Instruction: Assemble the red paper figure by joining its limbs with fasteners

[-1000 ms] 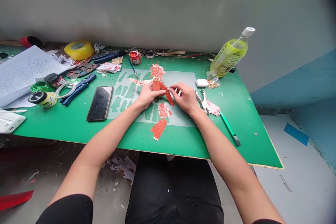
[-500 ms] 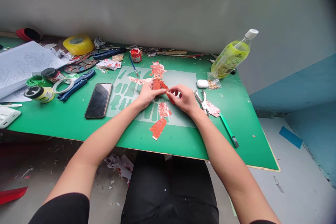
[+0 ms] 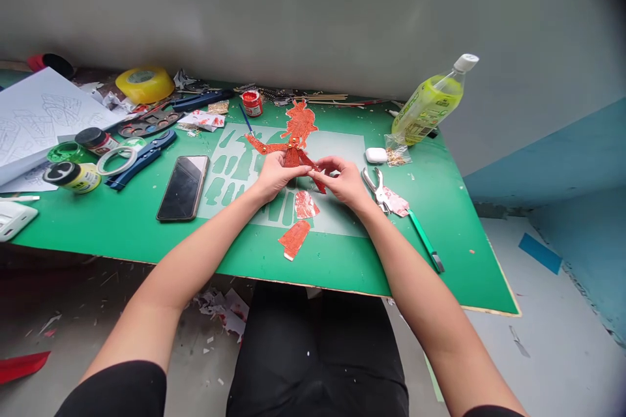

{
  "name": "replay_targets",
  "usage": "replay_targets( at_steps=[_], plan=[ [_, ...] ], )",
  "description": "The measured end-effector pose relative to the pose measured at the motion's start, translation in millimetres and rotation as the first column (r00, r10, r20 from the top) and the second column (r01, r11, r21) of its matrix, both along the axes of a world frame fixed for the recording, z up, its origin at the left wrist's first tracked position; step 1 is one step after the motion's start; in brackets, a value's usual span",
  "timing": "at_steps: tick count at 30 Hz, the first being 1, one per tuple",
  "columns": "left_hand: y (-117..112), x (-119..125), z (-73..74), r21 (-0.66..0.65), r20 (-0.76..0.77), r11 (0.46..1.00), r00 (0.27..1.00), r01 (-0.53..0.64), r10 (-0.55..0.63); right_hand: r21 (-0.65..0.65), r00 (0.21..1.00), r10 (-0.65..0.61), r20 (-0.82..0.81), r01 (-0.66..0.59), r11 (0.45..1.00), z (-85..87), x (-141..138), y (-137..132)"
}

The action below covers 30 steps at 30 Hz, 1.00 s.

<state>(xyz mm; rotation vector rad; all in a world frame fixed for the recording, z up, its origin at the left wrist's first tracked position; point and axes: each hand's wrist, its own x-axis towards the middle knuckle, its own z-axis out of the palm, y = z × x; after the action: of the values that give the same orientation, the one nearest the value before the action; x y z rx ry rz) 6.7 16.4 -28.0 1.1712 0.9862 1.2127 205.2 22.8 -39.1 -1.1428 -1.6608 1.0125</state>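
Observation:
Both hands hold a red paper puppet figure with a plumed head, a torso and jointed arms pinned by small gold fasteners. My left hand grips the torso, its thumb laid across the lower edge. My right hand pinches the figure close to the left thumb, where one arm piece angles down. Below the hands lie a red-and-white cut piece and a red cut piece. A pale stencil sheet with cut-out shapes is spread beneath the hands.
Right: a hole punch, a green craft knife, a white case, and a leaning drink bottle. Left: a phone, paint jars, blue pliers, and drawings. An open red paint jar stands behind.
The figure has been turned: its head and left-side arm now show the darker red face with gold fasteners instead of the shinier pale side. Both hands stay in nearly the same place.

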Motion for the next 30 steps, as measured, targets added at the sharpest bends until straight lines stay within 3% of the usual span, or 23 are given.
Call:
replay_targets(
  at_steps=[5, 9, 12, 16, 20, 22, 24, 28, 30],
  plan=[
    [-1.4, -0.3, 3.3, 0.023, 0.070, 1.000, 0.997, -0.013, 0.011, -0.139, 0.990, 0.009, -0.138, -0.029, 0.990, 6.6, -2.1, -1.4],
    [-1.6, -1.5, 2.9, 0.028, 0.080, 1.000, 0.997, -0.003, 0.001, -0.118, 0.983, 0.000, -0.182, -0.022, 0.993, 9.5, -3.4, -3.6],
    [-2.3, -2.6, 3.3, 0.044, 0.094, 0.999, 0.995, 0.005, -0.010, 0.056, 0.994, -0.034, -0.107, 0.040, 0.998, 9.1, -3.9, -5.0],
    [-2.2, -3.4, 4.0, 0.067, 0.070, 0.998, 0.997, 0.020, -0.025, 0.364, 0.994, -0.108, -0.023, 0.109, 0.925, 6.4, -4.9, -6.7],
    [0.2, -5.7, 6.6, 0.098, 0.041, 0.995, 0.999, 0.031, -0.035, 0.441, 0.995, -0.102, 0.011, 0.087, 0.893, 4.8, -4.0, -7.1],
    [0.7, -7.7, 9.8, 0.074, -0.028, 0.994, 0.996, 0.083, -0.081, 0.472, 0.988, -0.144, 0.054, 0.102, 0.876, 5.5, -0.7, -5.8],
    [-0.7, -9.7, 14.1, 0.067, -0.198, 0.992, 0.976, 0.110, -0.095, 0.543, 0.977, -0.181, 0.116, 0.090, 0.835, 7.4, 4.6, -3.6],
    [-7.0, -13.7, 21.8, 0.195, -0.516, 0.980, 0.844, -0.046, 0.142, 0.667, 0.929, -0.259, 0.266, 0.017, 0.745, 11.7, 14.8, 0.2],
    [-8.0, -16.6, 23.6, 0.117, -0.613, 0.989, 0.776, -0.094, 0.147, 0.680, 0.902, -0.309, 0.302, 0.023, 0.733, 12.3, 16.4, 0.9]
  ],
)
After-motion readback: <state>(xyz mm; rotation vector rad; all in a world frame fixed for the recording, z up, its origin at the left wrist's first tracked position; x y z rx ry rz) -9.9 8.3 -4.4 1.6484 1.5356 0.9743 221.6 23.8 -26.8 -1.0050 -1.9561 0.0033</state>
